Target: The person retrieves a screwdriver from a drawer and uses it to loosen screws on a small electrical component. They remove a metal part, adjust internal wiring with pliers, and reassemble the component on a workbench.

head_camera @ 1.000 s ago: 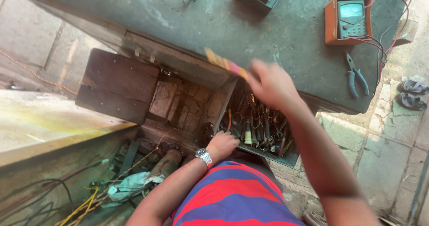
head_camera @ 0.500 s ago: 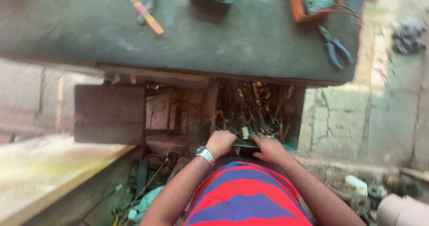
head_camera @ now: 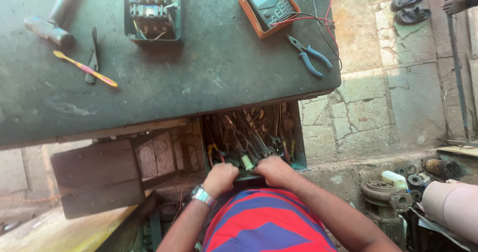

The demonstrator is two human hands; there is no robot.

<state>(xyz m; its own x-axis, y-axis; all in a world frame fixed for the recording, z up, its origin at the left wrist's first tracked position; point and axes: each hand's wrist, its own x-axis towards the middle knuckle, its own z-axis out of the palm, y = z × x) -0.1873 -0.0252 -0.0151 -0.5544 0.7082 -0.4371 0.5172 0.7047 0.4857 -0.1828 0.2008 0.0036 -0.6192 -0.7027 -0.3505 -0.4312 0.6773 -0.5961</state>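
An open drawer (head_camera: 298, 132) under the dark worktable (head_camera: 199, 72) is crammed with several tools: pliers, cutters, screwdrivers. My left hand (head_camera: 220, 177), with a metal wristwatch, curls over the drawer's near edge. My right hand (head_camera: 275, 171) lies beside it on the same edge, fingers closed among the tools at the front. Whether either hand grips the edge or a tool in it is hidden. A small pale plug-like piece (head_camera: 247, 161) sits between the two hands.
On the table lie an orange multimeter (head_camera: 269, 5) with red and black leads, blue-handled pliers (head_camera: 309, 57), a green electrical box (head_camera: 152, 10), a yellow-pink toothbrush (head_camera: 85, 68), a hammer (head_camera: 47, 25). A wooden stool (head_camera: 97, 175) stands left. Motor parts (head_camera: 393, 194) are at right. Another person's foot (head_camera: 455, 4) shows top right.
My right hand put the toothbrush on the table and came down to the drawer beside my left hand. The view shifted, showing more of the tabletop.
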